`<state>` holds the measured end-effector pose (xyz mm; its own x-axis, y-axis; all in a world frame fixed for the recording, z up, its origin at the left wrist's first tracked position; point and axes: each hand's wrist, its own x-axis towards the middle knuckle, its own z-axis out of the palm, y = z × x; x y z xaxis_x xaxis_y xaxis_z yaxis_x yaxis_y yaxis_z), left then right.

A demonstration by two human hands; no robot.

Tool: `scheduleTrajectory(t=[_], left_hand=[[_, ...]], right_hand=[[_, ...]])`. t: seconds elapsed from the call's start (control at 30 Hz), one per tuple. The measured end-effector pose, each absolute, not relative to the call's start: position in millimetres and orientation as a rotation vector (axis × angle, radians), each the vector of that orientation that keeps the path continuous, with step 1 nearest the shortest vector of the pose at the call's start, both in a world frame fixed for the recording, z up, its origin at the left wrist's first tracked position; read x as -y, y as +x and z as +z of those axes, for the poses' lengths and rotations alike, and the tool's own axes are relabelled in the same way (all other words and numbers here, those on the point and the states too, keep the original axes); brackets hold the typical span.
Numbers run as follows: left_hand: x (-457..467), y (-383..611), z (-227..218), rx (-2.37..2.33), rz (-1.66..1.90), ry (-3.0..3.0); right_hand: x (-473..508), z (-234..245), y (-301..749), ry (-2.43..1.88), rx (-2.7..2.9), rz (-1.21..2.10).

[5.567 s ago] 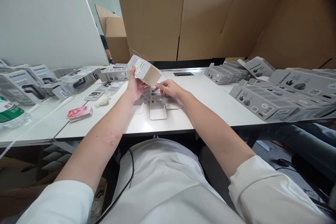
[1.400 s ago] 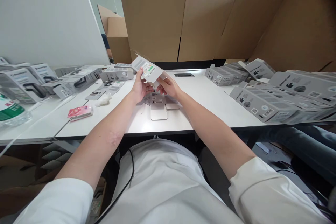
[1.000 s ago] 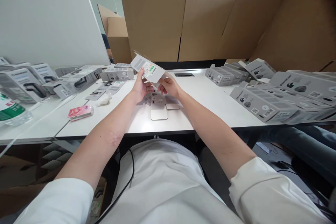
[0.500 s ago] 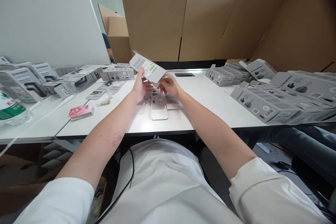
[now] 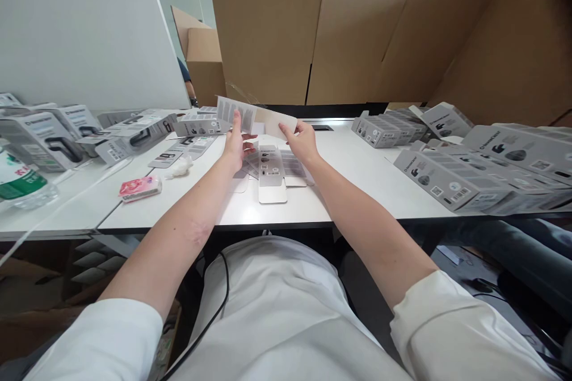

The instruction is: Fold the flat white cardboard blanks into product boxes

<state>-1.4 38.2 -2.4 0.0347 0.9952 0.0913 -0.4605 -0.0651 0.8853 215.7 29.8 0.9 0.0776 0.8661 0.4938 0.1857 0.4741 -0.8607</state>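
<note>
Above the desk I hold a light cardboard box (image 5: 271, 122), grey and printed on its left part and plain whitish on its right part. My left hand (image 5: 235, 147) grips the printed part, thumb upright against it and the other fingers partly spread. At the right end, my right hand (image 5: 303, 141) pinches the plain part between thumb and fingers. Below my hands lies a flattened printed box (image 5: 270, 174) with a white end flap, on top of other flat boxes (image 5: 295, 174). Clear film seems to stick up behind the held box.
Rows of grey product boxes (image 5: 451, 175) stand at the right; more boxes (image 5: 49, 140) stand at the left. A pink tissue pack (image 5: 140, 189), a crumpled white tissue (image 5: 180, 168) and a bottle (image 5: 22, 184) lie leftward. Large cardboard (image 5: 357, 30) rises behind the desk.
The held box has turned: its labelled face with the green mark no longer shows, and a plain whitish part does. My right hand has moved right, away from my left.
</note>
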Motion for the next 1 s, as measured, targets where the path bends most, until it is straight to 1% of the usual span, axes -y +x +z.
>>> scheduleTrajectory(t=[0.07, 0.13, 0.23, 0.37, 0.5, 0.67, 0.73, 1.0], left_hand=[[-34, 0, 0, -0.823, 1.467, 0.917], [-30, 1, 4, -0.843, 1.498, 0.913], [-25, 1, 8, -0.809, 1.527, 0.92], [-26, -1, 9, -0.806, 1.555, 0.903], [-33, -2, 4, -0.825, 1.585, 0.896], [-30, 2, 4, -0.863, 1.634, 0.902], [-25, 3, 6, -0.871, 1.621, 0.93], [-18, 6, 8, -0.814, 1.542, 0.969]], right_hand=[[-28, 4, 211, -0.982, 1.344, 0.675], [-25, 8, 209, -0.964, 1.313, 0.78], [-20, 12, 208, -0.962, 1.297, 0.898], [-15, 12, 208, -0.994, 1.327, 0.965], [-15, 7, 208, -1.003, 1.441, 0.887], [-17, 4, 213, -1.042, 1.524, 0.6], [-16, 4, 214, -1.019, 1.556, 0.538], [-21, 5, 210, -0.968, 1.43, 0.689]])
